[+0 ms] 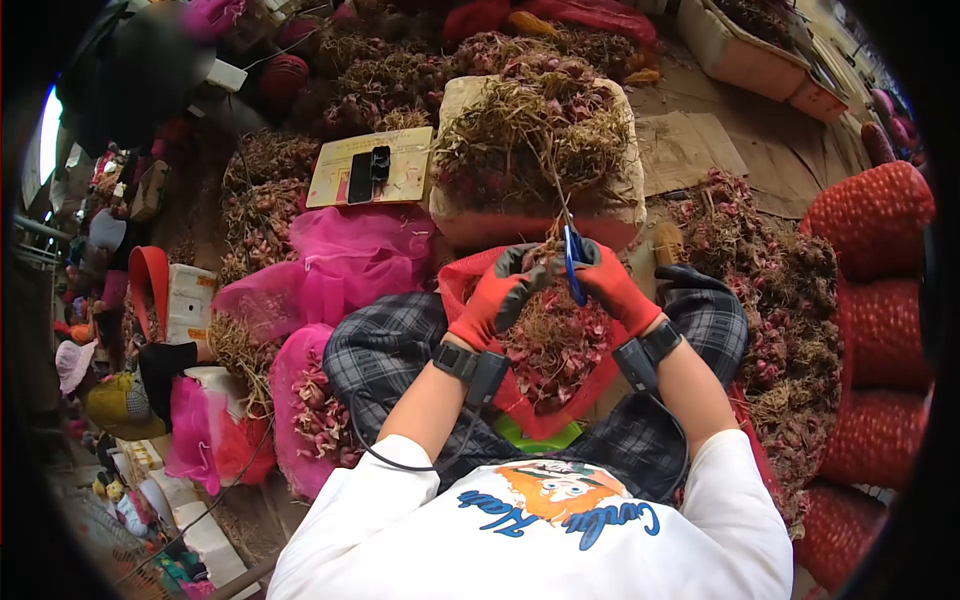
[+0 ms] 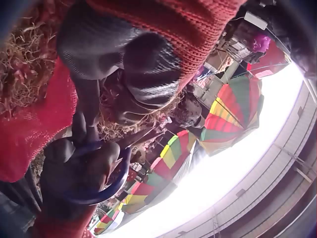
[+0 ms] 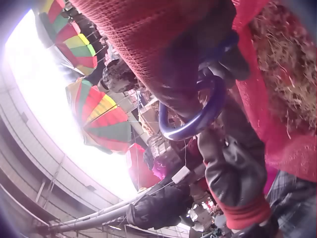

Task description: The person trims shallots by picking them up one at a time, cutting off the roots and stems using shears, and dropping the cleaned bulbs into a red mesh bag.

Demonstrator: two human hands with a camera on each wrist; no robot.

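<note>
Well, the blue-handled scissors (image 1: 571, 262) sit just above the lap, blades pointing away from the body toward the near edge of the foam box (image 1: 637, 165). My main worry is the left fingertips: they pinch a small clump of dry shallots (image 1: 543, 254) right beside the scissors, so a badly timed squeeze could nick a glove. The stalks look brittle and tangled, and I suspect a snip too low would cut into a bulb, while a pull could drag neighbours along. A loose pinch might also drop the clump outside the red mesh bag (image 1: 541, 424), whose mouth gapes below, shallots heaped within its rim.

As for pose, I see both forearms reaching forward from the body, the gloved hands meeting over the bag's far edge. The right hand (image 1: 614, 288) has its fingers curled round the scissor loops; how far the blades are parted I cannot tell. The left hand (image 1: 489, 302) bends inward, thumb and fingers closed on the clump. A black cable (image 1: 402, 466) trails off the left wrist, and I'd judge it could snag on the knee.
</note>
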